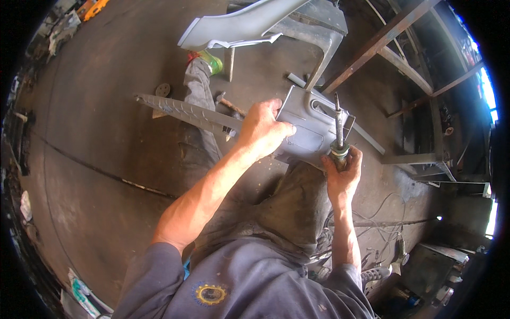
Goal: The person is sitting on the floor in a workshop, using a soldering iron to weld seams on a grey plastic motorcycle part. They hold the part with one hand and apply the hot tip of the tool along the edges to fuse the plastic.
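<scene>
My left hand [265, 127] grips a grey moulded plastic panel [305, 133] by its left edge, thumb on its face. The panel lies over my lap and has an oval recess near its far right corner. In my right hand [344, 178] is a soldering iron [339, 127] with a green handle, its thin tip pointing up and away. Its metal shaft stands in front of the panel's right edge; whether they touch I cannot tell. A long ribbed grey strip [183, 110] reaches out to the left; its join with the panel is hidden behind my left hand.
A hammer [229, 104] with a wooden handle shows beyond my left hand. A pale grey curved body panel [228, 29] rests on a metal stand [326, 40] at the far side. Rusty metal framing [380, 45] rises at the right. Loose cable [380, 226] lies on the floor at right.
</scene>
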`<control>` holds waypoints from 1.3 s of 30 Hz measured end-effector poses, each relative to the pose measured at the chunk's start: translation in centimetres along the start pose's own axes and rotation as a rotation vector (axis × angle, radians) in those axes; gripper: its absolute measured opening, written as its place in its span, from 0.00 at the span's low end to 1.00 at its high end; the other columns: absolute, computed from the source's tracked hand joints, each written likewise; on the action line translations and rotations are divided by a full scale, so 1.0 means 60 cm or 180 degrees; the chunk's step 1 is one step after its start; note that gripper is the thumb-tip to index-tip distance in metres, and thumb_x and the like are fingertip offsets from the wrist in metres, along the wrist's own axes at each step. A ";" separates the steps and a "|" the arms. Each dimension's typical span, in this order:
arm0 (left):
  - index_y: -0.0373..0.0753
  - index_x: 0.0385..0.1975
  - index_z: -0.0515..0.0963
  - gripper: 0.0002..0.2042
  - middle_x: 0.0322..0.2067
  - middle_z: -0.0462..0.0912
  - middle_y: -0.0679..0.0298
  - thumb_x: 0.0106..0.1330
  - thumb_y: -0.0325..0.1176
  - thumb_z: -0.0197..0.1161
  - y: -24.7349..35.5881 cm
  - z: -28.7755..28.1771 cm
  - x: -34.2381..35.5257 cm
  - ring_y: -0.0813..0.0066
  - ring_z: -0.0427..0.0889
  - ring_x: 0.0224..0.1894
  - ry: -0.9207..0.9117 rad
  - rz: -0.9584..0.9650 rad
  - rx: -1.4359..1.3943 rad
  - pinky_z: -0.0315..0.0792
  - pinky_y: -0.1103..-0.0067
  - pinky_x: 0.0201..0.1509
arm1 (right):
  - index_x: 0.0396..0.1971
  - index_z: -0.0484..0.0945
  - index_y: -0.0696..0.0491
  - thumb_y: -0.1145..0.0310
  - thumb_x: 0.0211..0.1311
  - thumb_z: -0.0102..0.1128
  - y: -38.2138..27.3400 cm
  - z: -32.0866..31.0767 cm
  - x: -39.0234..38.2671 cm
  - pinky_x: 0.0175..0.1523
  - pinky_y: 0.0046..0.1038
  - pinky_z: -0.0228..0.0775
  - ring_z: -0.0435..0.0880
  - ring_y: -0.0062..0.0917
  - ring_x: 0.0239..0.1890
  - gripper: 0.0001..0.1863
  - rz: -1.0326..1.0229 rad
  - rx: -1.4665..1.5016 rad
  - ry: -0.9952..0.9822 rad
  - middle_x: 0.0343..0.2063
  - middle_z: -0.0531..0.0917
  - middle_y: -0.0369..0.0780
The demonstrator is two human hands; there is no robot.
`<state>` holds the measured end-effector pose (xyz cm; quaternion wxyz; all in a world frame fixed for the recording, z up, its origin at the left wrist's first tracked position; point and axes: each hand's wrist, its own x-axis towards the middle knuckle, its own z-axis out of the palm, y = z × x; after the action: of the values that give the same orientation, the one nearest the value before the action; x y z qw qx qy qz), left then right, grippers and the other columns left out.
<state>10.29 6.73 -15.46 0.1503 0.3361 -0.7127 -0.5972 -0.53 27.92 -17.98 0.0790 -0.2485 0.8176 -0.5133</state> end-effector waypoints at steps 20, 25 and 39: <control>0.22 0.50 0.78 0.26 0.41 0.84 0.52 0.50 0.24 0.75 0.029 -0.016 0.001 0.69 0.81 0.45 -0.0331 -0.0261 -0.0172 0.74 0.75 0.52 | 0.59 0.65 0.55 0.75 0.49 0.80 -0.003 0.013 0.029 0.52 0.31 0.77 0.84 0.29 0.46 0.39 -0.0069 0.0808 -0.0135 0.43 0.84 0.45; 0.25 0.49 0.78 0.22 0.44 0.85 0.51 0.53 0.23 0.73 0.019 -0.003 0.004 0.67 0.82 0.48 -0.0251 -0.0132 -0.0653 0.75 0.73 0.55 | 0.67 0.60 0.56 0.72 0.45 0.83 -0.006 0.019 0.067 0.56 0.33 0.78 0.83 0.31 0.52 0.50 -0.0351 0.1141 -0.0193 0.53 0.80 0.47; 0.24 0.47 0.78 0.20 0.42 0.86 0.50 0.52 0.19 0.71 0.015 0.007 0.024 0.68 0.85 0.44 -0.0221 -0.0553 -0.0650 0.77 0.74 0.51 | 0.70 0.62 0.59 0.66 0.42 0.85 0.011 0.027 0.084 0.69 0.37 0.68 0.73 0.37 0.65 0.54 -0.0241 0.0743 -0.0228 0.64 0.72 0.50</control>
<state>8.73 6.14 -14.98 0.1067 0.3585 -0.6211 -0.6887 -4.47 24.43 -18.66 0.1172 -0.2866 0.7390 -0.5983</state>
